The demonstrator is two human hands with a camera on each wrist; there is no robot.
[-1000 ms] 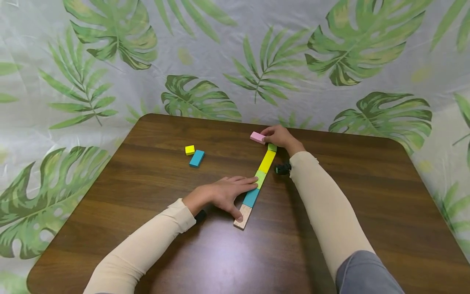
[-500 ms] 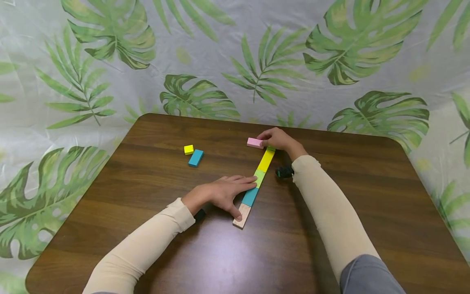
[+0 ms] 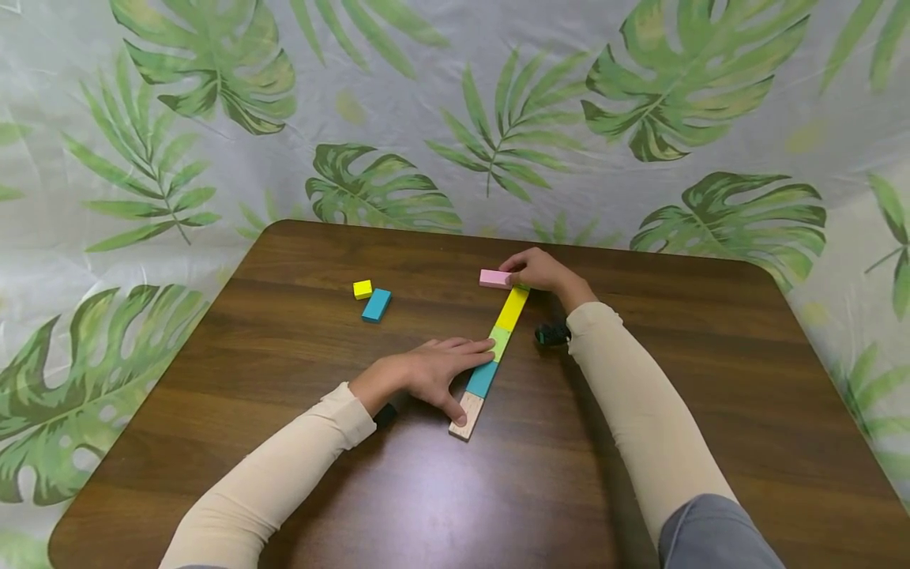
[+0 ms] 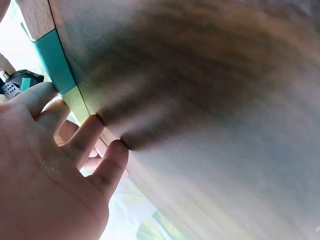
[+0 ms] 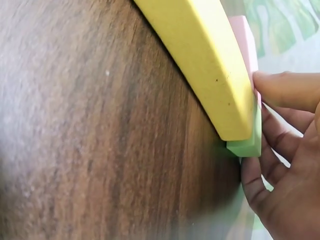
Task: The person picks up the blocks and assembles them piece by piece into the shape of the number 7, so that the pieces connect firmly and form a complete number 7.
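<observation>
A slanting row of flat blocks lies on the table: a plain wooden block [image 3: 472, 412], a teal block [image 3: 481, 380], a light green block [image 3: 501, 340] and a long yellow block [image 3: 512, 308]. Beyond the yellow one is a small green block [image 5: 246, 148], mostly hidden in the head view. My left hand [image 3: 430, 373] rests along the row, thumb on the wooden block and extended fingertips at the light green one. At the far end, my right hand [image 3: 542, 271] pinches the right end of a pink block [image 3: 494, 277], which lies crosswise to the row.
Toward the back left lie a small yellow block [image 3: 362, 289] and a blue block [image 3: 377, 305], close together. The brown wooden table [image 3: 284, 348] ends at the back before a leaf-patterned curtain [image 3: 398, 95].
The pink block has turned and shifted a little toward me and left, with my right hand moving along. My left hand stays in place on the row.
</observation>
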